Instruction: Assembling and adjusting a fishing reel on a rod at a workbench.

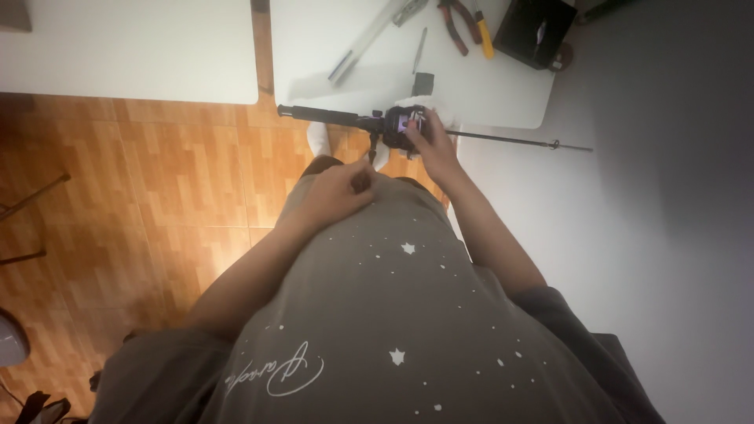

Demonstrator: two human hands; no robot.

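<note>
A black fishing rod (503,140) lies level in front of my body, its grip (318,114) pointing left and its thin shaft running right. A dark reel (400,126) with a purple sheen sits on it. My right hand (430,143) holds the rod at the reel, fingers wrapped on the reel body. My left hand (342,188) is drawn back near my chest, fingers curled in a loose fist, pinching something too small to make out. My grey star-print shirt (393,314) fills the lower view.
Two white tables (141,55) (503,94) stand ahead with a gap between them. The right one bears red-handled pliers (459,27), a yellow-handled tool (484,35), a clear tube (365,43), a small dark block (422,82) and a black box (538,31). Wooden floor (157,196) lies on the left, a white wall (667,235) on the right.
</note>
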